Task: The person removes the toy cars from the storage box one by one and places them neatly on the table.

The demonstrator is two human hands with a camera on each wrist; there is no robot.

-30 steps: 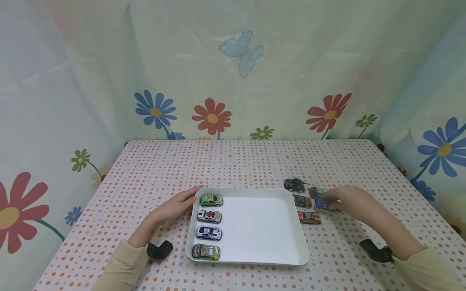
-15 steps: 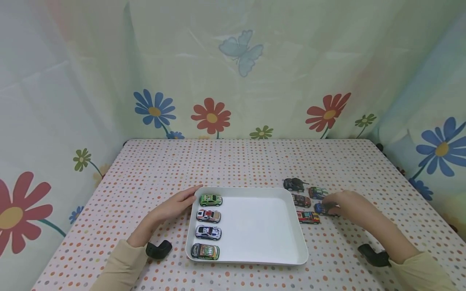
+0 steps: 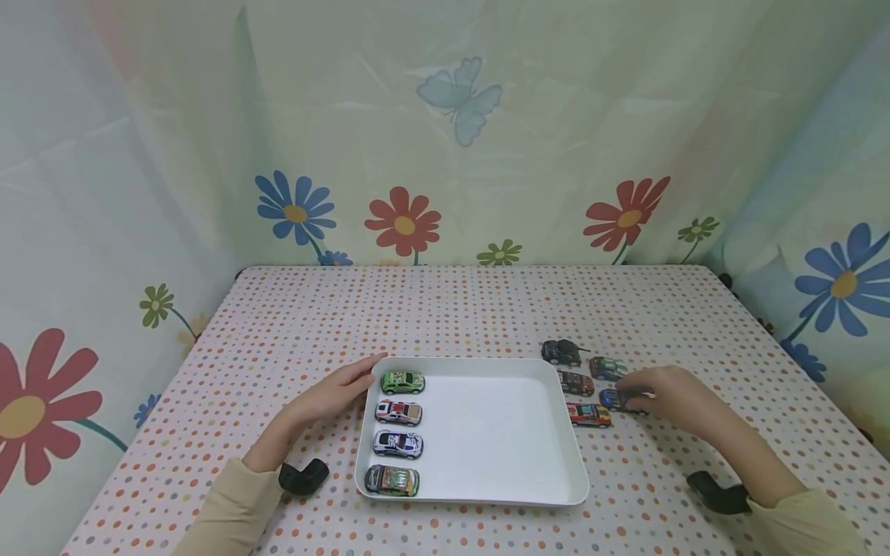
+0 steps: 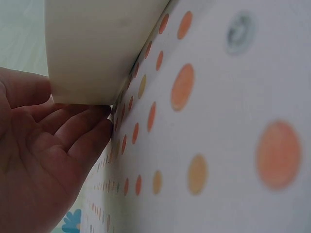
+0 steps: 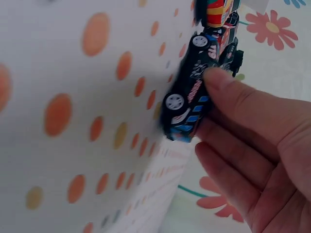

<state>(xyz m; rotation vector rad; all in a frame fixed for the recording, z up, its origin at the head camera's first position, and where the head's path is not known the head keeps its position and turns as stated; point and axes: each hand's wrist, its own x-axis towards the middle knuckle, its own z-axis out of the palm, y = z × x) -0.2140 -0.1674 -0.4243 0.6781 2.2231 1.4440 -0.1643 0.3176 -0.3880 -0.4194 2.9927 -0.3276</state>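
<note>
My right hand (image 3: pixel 664 395) pinches a dark blue and black toy car (image 3: pixel 613 399) at the right of the tray. In the right wrist view the thumb presses this car's side (image 5: pixel 192 87), with the other fingers partly hidden behind it. My left hand (image 3: pixel 338 392) rests at the far left corner of the white tray (image 3: pixel 487 506). Seen from the left wrist, its fingers lie straight against the outer wall (image 4: pixel 97 53) and the thumb touches the rim. Inside the tray a column of toy cars, green (image 3: pixel 402 383), red-white (image 3: pixel 399 413), white (image 3: pixel 398 445) and green-orange (image 3: pixel 392 481), lines the left side.
Right of the tray lie a red-yellow toy car (image 3: pixel 589 415), a dark red one (image 3: pixel 575 383), a green one (image 3: pixel 607 368) and a black vehicle with a barrel (image 3: pixel 562 353). A dotted cloth (image 3: pixel 431 309) covers the table; a flowered curtain (image 3: pixel 556 154) hangs behind.
My right hand has shifted slightly toward me, and more of the green car behind it shows. The left hand and the tray stay where they were.
</note>
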